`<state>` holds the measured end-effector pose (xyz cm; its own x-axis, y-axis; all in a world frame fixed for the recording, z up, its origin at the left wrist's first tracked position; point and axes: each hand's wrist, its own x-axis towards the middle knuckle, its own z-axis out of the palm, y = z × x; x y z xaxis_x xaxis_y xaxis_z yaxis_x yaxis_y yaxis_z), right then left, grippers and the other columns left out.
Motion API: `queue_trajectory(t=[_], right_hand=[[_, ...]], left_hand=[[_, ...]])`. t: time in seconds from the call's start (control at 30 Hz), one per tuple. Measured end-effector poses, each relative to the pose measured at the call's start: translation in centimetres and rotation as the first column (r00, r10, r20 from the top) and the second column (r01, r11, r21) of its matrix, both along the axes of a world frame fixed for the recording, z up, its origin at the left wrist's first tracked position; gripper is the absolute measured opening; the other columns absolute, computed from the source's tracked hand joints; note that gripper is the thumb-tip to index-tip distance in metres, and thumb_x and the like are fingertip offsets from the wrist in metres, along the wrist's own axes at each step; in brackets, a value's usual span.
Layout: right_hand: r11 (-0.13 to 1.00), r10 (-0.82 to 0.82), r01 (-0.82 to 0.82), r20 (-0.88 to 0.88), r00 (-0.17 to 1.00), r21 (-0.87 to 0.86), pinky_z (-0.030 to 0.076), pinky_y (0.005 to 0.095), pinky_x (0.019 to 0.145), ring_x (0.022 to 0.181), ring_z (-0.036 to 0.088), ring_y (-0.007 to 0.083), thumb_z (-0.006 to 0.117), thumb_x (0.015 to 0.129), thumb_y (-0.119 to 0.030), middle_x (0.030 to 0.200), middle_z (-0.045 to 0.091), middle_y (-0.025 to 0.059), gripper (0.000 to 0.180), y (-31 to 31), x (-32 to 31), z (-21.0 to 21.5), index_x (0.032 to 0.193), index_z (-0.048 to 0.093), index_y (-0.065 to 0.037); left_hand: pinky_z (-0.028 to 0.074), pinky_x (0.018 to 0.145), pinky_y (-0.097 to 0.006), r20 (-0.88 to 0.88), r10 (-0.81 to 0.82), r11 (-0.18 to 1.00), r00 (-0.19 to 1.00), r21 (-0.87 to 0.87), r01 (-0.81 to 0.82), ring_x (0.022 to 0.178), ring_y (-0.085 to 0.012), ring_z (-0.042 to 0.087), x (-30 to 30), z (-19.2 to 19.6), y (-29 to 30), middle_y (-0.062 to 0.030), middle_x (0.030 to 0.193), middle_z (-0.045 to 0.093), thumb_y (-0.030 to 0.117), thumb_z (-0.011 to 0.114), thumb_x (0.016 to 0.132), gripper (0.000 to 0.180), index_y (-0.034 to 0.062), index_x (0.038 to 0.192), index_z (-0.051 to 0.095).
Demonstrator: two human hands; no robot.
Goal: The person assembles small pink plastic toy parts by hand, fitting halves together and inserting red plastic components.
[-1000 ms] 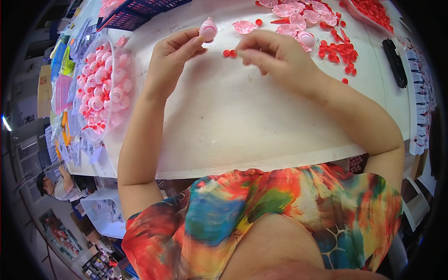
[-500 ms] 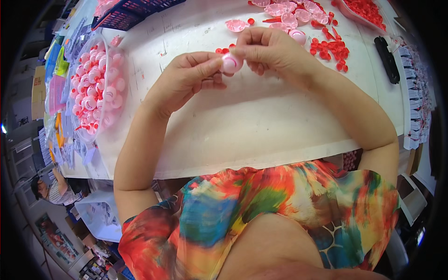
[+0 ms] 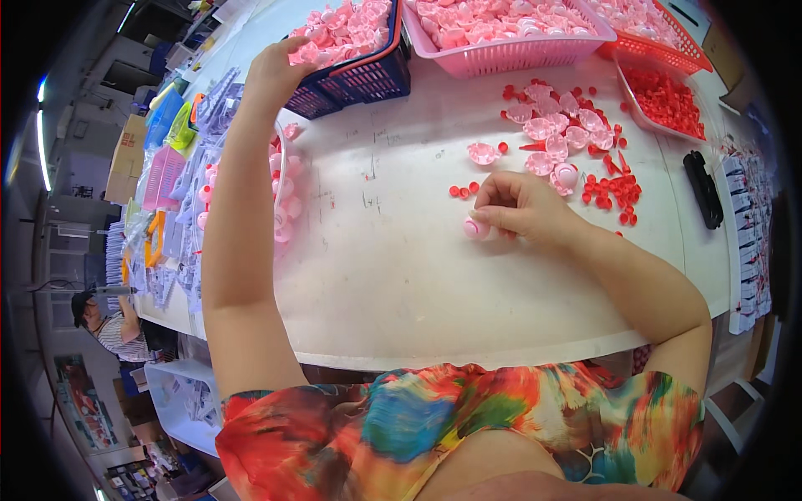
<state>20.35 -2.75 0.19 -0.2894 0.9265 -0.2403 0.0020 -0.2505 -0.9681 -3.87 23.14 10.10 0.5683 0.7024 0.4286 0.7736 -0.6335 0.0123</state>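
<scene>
My right hand [image 3: 526, 207] pinches a small pink ball [image 3: 476, 229], marked with a curved line, between thumb and fingertips just above the white table [image 3: 393, 292]. At the far left my left hand [image 3: 274, 73] reaches over the edge of a dark blue basket [image 3: 359, 83], its thumb and fingers apart at the pink plastic pieces [image 3: 355, 33] heaped inside. Beyond my right hand lie loose pink shell halves [image 3: 547, 125], small red caps [image 3: 614, 196] and another pink ball [image 3: 565, 174]. My left forearm partly hides a clear tub [image 3: 284, 179] of pink balls.
A pink basket [image 3: 510, 58] and a red basket [image 3: 689, 52] of pink pieces stand at the back. A tray [image 3: 664, 100] holds red parts. A black tool [image 3: 702, 188] lies near the right edge. Another person [image 3: 113, 326] is in the left background.
My left hand has left the ball and moved far and left to the blue basket. The ball stays in my right hand. The view has shifted, showing more of the baskets.
</scene>
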Motion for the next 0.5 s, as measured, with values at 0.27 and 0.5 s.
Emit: queue_trajectory(t=[0.27,0.5], right_hand=[[1.000,0.002,-0.002,-0.008,1.000,-0.006,0.038,0.0188,0.047,0.056,0.047,0.0041,0.059,0.078,-0.014,0.068,0.054,-0.0007,0.011,0.7,0.0,0.5,0.078,0.053,-0.005],[0.999,-0.043,0.044,-0.022,0.999,0.019,0.039,0.0192,0.048,0.058,0.048,0.0044,0.059,0.078,-0.013,0.070,0.055,-0.0004,0.010,1.1,0.3,0.1,0.078,0.054,-0.004]], left_hand=[[0.044,0.074,-0.032,-0.093,-0.040,0.955,0.995,-0.295,0.011,0.081,-0.0227,0.059,2.2,0.7,2.4,-0.0137,0.088,0.062,0.030,0.066,0.070,0.040,0.0097,0.103,0.061],[0.041,0.064,-0.022,0.120,0.040,0.950,0.992,-0.314,0.000,0.066,-0.0073,0.049,1.8,0.0,1.8,-0.0030,0.072,0.058,0.024,0.063,0.074,0.034,0.0107,0.105,0.060]])
